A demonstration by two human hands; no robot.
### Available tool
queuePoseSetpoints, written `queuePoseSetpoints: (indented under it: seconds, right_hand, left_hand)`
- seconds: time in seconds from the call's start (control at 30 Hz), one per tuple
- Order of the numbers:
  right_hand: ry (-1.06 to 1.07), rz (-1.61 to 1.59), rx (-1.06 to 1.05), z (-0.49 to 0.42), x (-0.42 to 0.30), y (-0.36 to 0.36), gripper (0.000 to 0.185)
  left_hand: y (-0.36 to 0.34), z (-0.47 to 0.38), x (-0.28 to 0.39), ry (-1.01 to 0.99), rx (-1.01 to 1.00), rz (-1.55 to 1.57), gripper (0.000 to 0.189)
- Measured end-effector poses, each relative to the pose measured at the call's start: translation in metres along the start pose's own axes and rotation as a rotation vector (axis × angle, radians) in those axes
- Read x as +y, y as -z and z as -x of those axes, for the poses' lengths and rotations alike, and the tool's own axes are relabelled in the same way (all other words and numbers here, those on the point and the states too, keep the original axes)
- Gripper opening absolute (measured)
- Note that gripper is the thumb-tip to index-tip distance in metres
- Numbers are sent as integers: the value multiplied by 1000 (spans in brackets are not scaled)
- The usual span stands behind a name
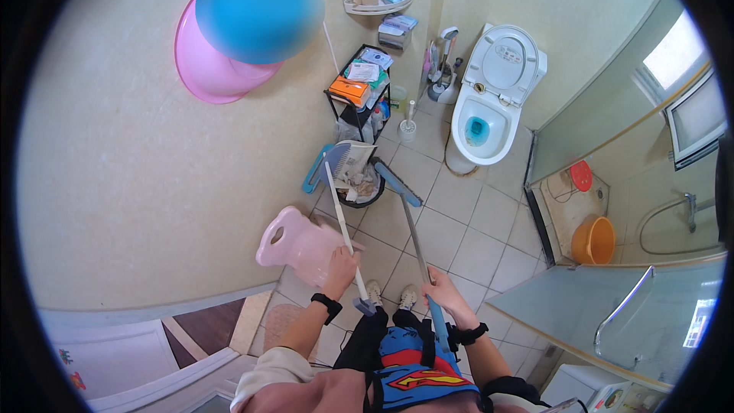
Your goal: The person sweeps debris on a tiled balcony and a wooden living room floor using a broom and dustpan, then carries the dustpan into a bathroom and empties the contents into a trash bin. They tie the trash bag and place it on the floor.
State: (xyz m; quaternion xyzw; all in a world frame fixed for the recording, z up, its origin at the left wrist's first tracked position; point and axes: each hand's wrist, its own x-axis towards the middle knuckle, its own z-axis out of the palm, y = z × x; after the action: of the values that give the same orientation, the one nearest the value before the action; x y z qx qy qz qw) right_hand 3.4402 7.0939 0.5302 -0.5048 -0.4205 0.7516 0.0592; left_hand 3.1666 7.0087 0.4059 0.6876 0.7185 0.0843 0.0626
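My left hand [342, 269] grips the white handle of a long-handled dustpan [334, 164]. Its greyish-blue pan with a toothed edge is tilted over the waste bin [367, 204], whose dark rim shows above the floor. Crumpled paper and other rubbish [360, 182] fill the bin, and I cannot tell what lies in the pan. In my right hand [450, 297] is the long handle of a broom [417, 235]. The blue broom head [398, 182] is just right of the bin, bristles turned towards the upper right.
Left of the dustpan handle stands a pink plastic chair [307, 244]. A black shelf rack [358, 97], a toilet brush [408, 126] and an open toilet [487, 120] stand farther off. Glass shower panels [596, 304] and an orange bucket [593, 241] are at right.
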Motion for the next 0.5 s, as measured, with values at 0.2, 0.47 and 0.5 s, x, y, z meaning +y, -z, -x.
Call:
queuePoseSetpoints:
  seconds: [0.2,0.47,0.5]
  right_hand:
    - [50,115,22,30,8,11,57]
    - [86,384,40,66,32,25,71]
    - [90,409,46,63,32,25,70]
  left_hand:
    - [-4,-2,1,75,115,65,13]
    - [4,-7,-13,102,125,120,21]
    - [6,-8,-14,98,113,103,22]
